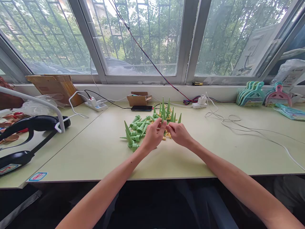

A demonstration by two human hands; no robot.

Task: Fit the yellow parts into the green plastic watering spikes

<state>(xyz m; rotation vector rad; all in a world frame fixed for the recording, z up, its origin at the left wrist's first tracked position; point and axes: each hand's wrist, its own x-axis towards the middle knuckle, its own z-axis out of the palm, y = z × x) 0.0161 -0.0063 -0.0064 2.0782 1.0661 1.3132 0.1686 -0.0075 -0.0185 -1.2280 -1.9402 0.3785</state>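
In the middle of the table my left hand (154, 134) is closed, thumb and fingers pinching a green plastic spike (162, 119) whose tip points up. My right hand (179, 133) almost touches it, with curled fingers; whatever they grip is hidden. To the left lies a heap of green cone-shaped spikes with ribbed collars (137, 127). Behind my hands several more green spikes (168, 105) stand point up. Small yellow plastic pieces (168, 135) lie beneath and between my hands, partly covered by them.
Behind the heap are a black phone (141, 108) and an open cardboard box (139, 99). Power strips (96, 105) and loose white cables (234, 120) lie on the table. Black headgear (30, 133) is at left; dustpan sets (251, 93) stand at the back right.
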